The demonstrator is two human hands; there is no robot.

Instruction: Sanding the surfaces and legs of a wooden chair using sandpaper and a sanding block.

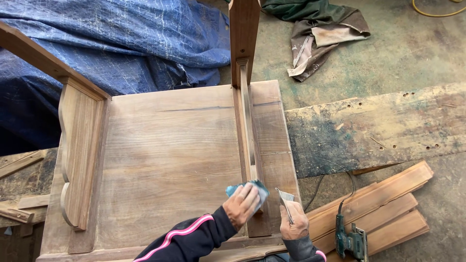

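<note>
At the far left a blue tarpaulin (121, 43) lies crumpled over a bulky shape, and scraps of wood (19, 184) sit below it. Next comes the wooden furniture piece (170, 160), lying flat with its broad panel facing up; a scalloped side bracket (77, 155) runs along its left edge and a narrow upright rail (247, 126) crosses it toward the right, joining a post that rises out of the top of the view.

The left hand (241, 206) reaches in from the bottom edge, its forearm in a black sleeve with a pink stripe (182, 237) angled up and to the right. Its fingers are laid nearly flat and close together, pressing a folded piece of blue-green sandpaper (252, 189) down on the panel right beside the foot of the rail. The palm faces down and the knuckles face the camera.

Just to the right, the right hand (294, 225) rests at the near edge of the panel, fingers curled in around a thin grey sheet (285, 199) that stands up out of the fist, tilted to the left. The wrist bends back toward the body.

Further right a worn, paint-stained plank (378, 128) runs outward from the furniture piece. Below it lie stacked reddish boards (383, 204) with a green power sander (352, 242) resting on them, its cord trailing back under the plank. A rumpled cloth (320, 34) lies on the concrete floor (417, 53) at the top
</note>
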